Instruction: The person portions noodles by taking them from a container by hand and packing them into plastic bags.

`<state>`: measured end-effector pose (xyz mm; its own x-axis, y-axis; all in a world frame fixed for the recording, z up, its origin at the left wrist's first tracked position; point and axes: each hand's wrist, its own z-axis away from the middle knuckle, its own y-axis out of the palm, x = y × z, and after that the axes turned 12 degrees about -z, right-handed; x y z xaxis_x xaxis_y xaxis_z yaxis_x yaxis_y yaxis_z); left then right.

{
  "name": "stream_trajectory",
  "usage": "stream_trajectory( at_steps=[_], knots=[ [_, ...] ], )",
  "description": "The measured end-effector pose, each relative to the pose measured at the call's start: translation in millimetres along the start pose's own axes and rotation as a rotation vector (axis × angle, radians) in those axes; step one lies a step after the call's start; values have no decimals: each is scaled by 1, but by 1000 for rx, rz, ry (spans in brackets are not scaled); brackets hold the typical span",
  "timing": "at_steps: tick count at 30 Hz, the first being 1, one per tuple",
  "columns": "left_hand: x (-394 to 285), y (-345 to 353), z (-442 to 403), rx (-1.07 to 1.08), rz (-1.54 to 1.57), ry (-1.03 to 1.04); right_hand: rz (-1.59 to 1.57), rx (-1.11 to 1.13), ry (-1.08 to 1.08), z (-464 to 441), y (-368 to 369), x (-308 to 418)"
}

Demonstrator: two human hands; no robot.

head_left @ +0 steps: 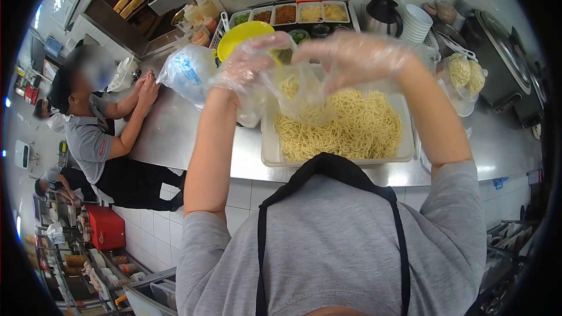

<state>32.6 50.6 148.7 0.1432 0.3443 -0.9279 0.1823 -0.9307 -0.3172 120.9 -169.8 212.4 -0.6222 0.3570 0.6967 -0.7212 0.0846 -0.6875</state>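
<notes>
Both of my hands wear clear plastic gloves and are raised over a rectangular tray [272, 156] of yellow noodles [357, 129]. A clear plastic bag [304, 102] with some noodles in it hangs between them. My left hand [252, 61] is closed on the bag's upper left side, beside a yellow-green bowl [240, 36]. My right hand [363, 58], slightly blurred, grips the bag's upper right side with its fingers pointing left. Film and motion hide the exact fingertip contact. The bag's bottom hangs just above the loose noodles.
Toppings in small white containers [285, 14] line the counter's back. A thermos jug [383, 14], stacked white bowls [417, 22] and bagged noodles [467, 76] stand right, near a dark cooker [500, 52]. Left are a filled plastic bag [190, 73] and a co-worker [88, 123] at the counter.
</notes>
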Motion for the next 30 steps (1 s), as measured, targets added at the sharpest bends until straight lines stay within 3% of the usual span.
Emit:
stream_trajectory(
  at_steps=[2, 4, 6, 7, 8, 10, 13, 16, 17, 19, 21, 22, 24, 25, 27, 29, 30],
  knots=[
    [-6, 19, 6, 43, -153, -141, 90, 52, 57, -2, 9, -12],
    [3, 20, 8, -27, -269, -117, 271, 163, 154, -5, 15, -24],
    [3, 6, 10, 19, -481, 8, 208, 87, 64, 17, -8, -28],
    [-1, 4, 11, 29, -551, 52, 212, -15, -100, 27, -17, -31],
    [-15, 8, 14, -15, -496, -3, 213, -116, -263, 34, -23, -30],
    [-34, 16, 16, -56, -438, -52, 243, -163, -267, 42, -33, -24],
    [-42, 28, 14, -97, -385, 56, 263, -231, -298, 52, -37, -32],
    [-24, 41, 13, -84, -287, -83, 255, -254, -239, 48, -13, -40],
    [-17, 45, 13, -117, -307, -75, 38, -465, -318, 39, 9, -47],
    [-8, 50, 14, -156, -326, -68, -182, -667, -397, 18, 52, -57],
    [-3, 51, 15, -278, -180, 158, -15, -777, -414, 1, 77, -60],
    [-12, 51, 20, -281, -183, 158, 39, -814, -419, -3, 80, -60],
    [-38, 50, 37, -224, 136, 68, -55, -490, -215, -10, 65, -56],
    [-39, 47, 42, -237, 130, 76, -48, -488, -229, -8, 60, -53],
    [-45, 31, 52, -307, 252, 243, -13, -416, -604, -1, 48, -45],
    [-23, 16, 59, -19, 65, 257, -60, -337, -676, 8, 39, -24],
    [-14, 15, 66, 140, -203, 236, -119, -268, -711, 9, 38, -16]
  ],
)
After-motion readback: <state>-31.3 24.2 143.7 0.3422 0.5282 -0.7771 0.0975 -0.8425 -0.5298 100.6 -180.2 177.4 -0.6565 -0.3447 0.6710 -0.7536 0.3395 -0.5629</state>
